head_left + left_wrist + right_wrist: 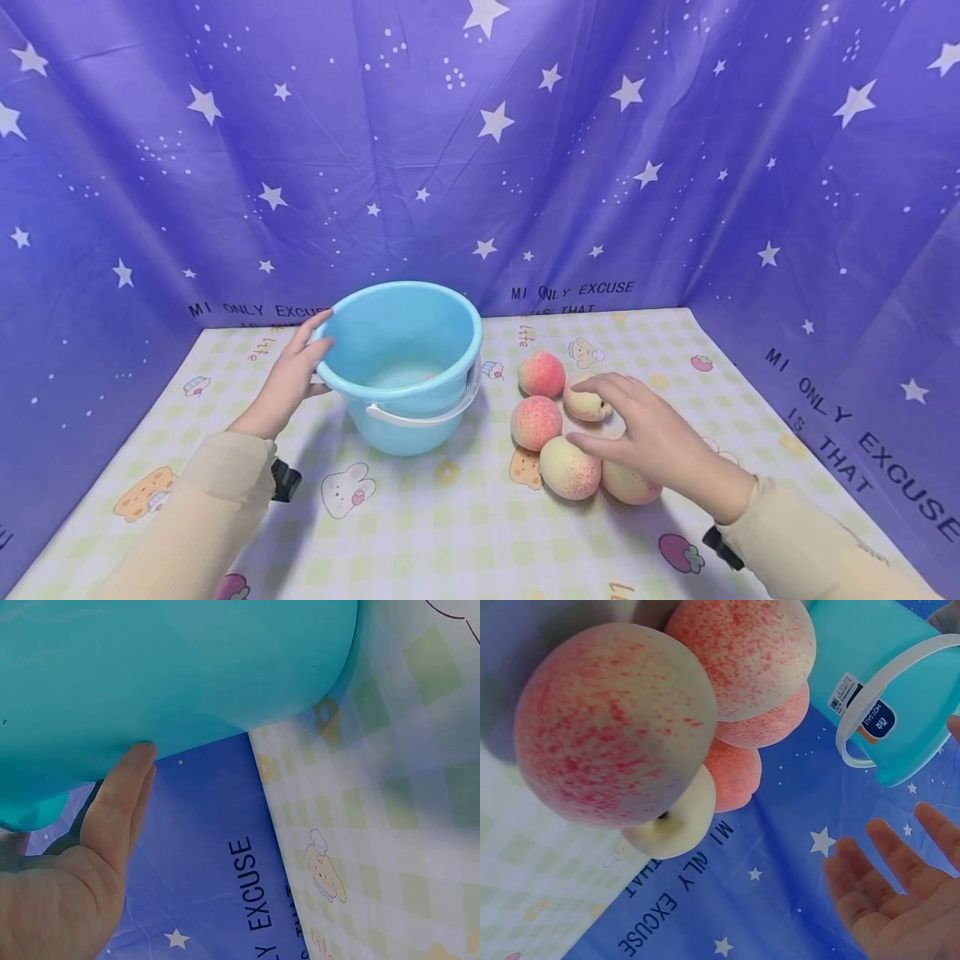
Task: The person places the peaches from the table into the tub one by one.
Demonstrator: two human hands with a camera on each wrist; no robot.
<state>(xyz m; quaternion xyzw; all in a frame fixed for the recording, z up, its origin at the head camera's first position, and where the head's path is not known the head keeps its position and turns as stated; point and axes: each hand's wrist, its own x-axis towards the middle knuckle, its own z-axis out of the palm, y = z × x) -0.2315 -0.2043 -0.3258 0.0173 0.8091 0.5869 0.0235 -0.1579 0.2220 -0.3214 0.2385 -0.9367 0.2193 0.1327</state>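
A light blue bucket (405,417) stands upright on the table, its white handle (420,419) hanging down the near side. At the bucket's left rim, my left hand (288,375) grips it; in the left wrist view a finger (124,787) lies along the outer wall. Several pink and cream peaches sit grouped right of the bucket, among them a red one (542,374) at the back and a pale one (570,468) in front. Above this group hovers my right hand (652,425), fingers and thumb spread with nothing between them. It partly hides the rightmost peach (632,485).
A green-and-white checked cloth (405,533) with cartoon prints covers the table. Purple curtains (420,150) with white stars hang behind it and at both sides. A label (866,709) shows on the bucket's side in the right wrist view.
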